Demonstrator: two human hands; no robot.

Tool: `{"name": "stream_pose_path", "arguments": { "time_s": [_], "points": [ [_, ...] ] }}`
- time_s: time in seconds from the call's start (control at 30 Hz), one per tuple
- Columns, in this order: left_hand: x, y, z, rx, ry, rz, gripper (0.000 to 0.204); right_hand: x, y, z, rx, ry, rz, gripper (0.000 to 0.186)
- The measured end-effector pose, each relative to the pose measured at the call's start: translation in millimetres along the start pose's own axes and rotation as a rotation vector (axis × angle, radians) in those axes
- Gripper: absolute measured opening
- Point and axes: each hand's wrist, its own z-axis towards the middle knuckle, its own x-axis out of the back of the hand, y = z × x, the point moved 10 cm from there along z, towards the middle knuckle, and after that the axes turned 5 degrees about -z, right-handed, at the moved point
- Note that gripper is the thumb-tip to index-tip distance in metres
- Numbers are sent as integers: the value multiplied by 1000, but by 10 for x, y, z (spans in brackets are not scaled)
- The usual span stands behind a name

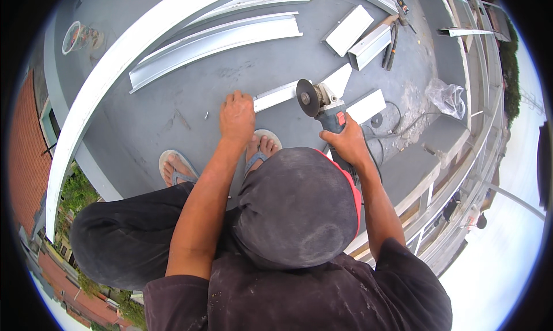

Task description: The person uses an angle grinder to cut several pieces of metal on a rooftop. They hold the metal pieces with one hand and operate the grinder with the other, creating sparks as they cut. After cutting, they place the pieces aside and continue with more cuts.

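My right hand (349, 142) is wrapped round the dark body of an angle grinder (330, 119), which has a red switch. Its dark cutting disc (307, 98) stands upright at the right end of a narrow metal channel (277, 95); whether they touch I cannot tell. At the channel's left end, my left hand (237, 117) is closed on it, fingers pointing away from me. Both of my feet, in flip-flops (174, 168), are on the grey floor close to that hand.
Long metal channels (216, 43) lie ahead, and a long white strip (109, 78) curves along the left. Short channel offcuts (348, 30), pliers (391, 48) and a clear plastic bag (446, 98) lie to the right. A cord (397, 129) trails beside the grinder. A tub (75, 37) stands far left.
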Motion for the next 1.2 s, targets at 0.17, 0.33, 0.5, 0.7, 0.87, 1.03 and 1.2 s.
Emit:
{"name": "stream_pose_path", "arguments": {
  "time_s": [0.17, 0.33, 0.5, 0.7, 0.87, 1.03, 1.2],
  "points": [
    [-11, -9, 13, 4, -20, -63, 8, -22, 4, 37, -4, 11, -42, 83],
    [-16, -23, 16, 12, 18, -72, 7, 14, -67, 34, 11, 22, -61, 79],
    [-18, -30, 18, 42, -19, -76, 8, 23, -107, 51, -18, 20, -80, 76],
    [-59, -39, 31, 48, -9, -81, 13, 38, -100, 78, -4, 22, -94, 75],
    [-68, -75, 25, 121, -53, -107, 13, 36, -174, 44, -17, 24, -121, 73],
    [-105, -108, 46, 153, -90, -91, 13, -41, -99, 65, 29, 27, -77, 75],
    [-81, -71, 37, 139, -81, -96, 14, -30, -115, 50, 22, 34, -120, 79]
  ]
}}
